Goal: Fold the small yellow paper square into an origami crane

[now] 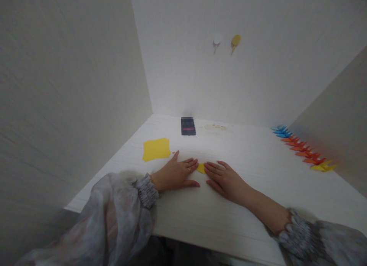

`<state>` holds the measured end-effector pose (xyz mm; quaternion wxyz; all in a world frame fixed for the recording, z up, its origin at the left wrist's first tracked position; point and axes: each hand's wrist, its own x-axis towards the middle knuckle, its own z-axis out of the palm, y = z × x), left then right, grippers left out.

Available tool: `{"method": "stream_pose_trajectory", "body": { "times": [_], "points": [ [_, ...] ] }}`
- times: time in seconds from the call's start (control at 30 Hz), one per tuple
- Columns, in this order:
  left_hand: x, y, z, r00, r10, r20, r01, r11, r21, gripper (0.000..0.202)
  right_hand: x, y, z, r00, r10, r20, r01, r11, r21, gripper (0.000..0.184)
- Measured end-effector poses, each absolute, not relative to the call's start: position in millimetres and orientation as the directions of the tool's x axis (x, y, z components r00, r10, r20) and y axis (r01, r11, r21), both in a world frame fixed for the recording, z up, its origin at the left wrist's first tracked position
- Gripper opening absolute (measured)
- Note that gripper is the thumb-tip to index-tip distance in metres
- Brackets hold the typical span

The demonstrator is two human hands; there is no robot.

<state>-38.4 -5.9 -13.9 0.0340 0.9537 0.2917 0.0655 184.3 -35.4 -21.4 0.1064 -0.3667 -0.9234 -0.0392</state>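
Note:
A small folded piece of yellow paper [201,168] lies flat on the white table, showing in the gap between my hands. My left hand [180,172] rests flat with its fingers stretched out, the fingertips touching the paper's left side. From the right, my right hand [226,180] lies flat too, its fingertips pressing on the paper's right side. Part of the paper is hidden under the fingers of both hands. Just beyond my left hand is a stack of yellow paper sheets [156,149], with a tiny orange scrap [173,152] beside it.
Folded paper cranes stand in a row at the right: blue ones [282,131], orange-red ones [301,148] and a yellow one [323,166]. A dark, blurred-out object [188,126] is near the back wall. Two hooks, white [216,43] and yellow [235,41], hang on that wall.

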Motion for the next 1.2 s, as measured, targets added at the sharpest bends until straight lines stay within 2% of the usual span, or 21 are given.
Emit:
{"method": "stream_pose_trajectory", "body": {
  "times": [0.33, 0.5, 0.6, 0.7, 0.83, 1.0, 1.2],
  "points": [
    [-40.8, -7.9, -8.0, 0.784, 0.604, 0.146, 0.603, -0.796, 0.056, 0.059, 193.1, -32.5, -26.3, -0.713, 0.649, 0.266, 0.67, 0.742, -0.015, 0.035],
    [-43.6, -4.3, -11.7, 0.757, 0.624, 0.195, 0.623, -0.779, 0.071, 0.054, 191.7, -34.1, -27.5, -0.713, 0.643, 0.279, 0.67, 0.742, 0.002, 0.034],
    [-43.3, -2.5, -13.7, 0.738, 0.634, 0.228, 0.634, -0.769, 0.087, 0.057, 188.3, -35.1, -27.5, -0.715, 0.64, 0.28, 0.669, 0.743, 0.01, 0.035],
    [-39.2, -3.5, -14.3, 0.767, 0.597, 0.235, 0.594, -0.799, 0.092, 0.063, 184.5, -35.3, -27.2, -0.709, 0.639, 0.3, 0.67, 0.743, 0.001, 0.035],
    [-33.0, -5.7, -16.2, 0.83, 0.519, 0.203, 0.511, -0.854, 0.096, 0.056, 181.3, -35.8, -25.9, -0.726, 0.615, 0.308, 0.649, 0.761, 0.009, 0.036],
    [-32.1, -3.8, -19.8, 0.839, 0.507, 0.195, 0.504, -0.861, 0.07, 0.056, 179.0, -37.9, -23.2, -0.724, 0.626, 0.289, 0.662, 0.748, 0.04, 0.032],
    [-33.3, -1.9, -21.2, 0.863, 0.471, 0.181, 0.477, -0.879, 0.01, 0.055, 179.9, -38.1, -22.1, -0.699, 0.653, 0.289, 0.681, 0.733, -0.009, 0.028]
  ]
}}
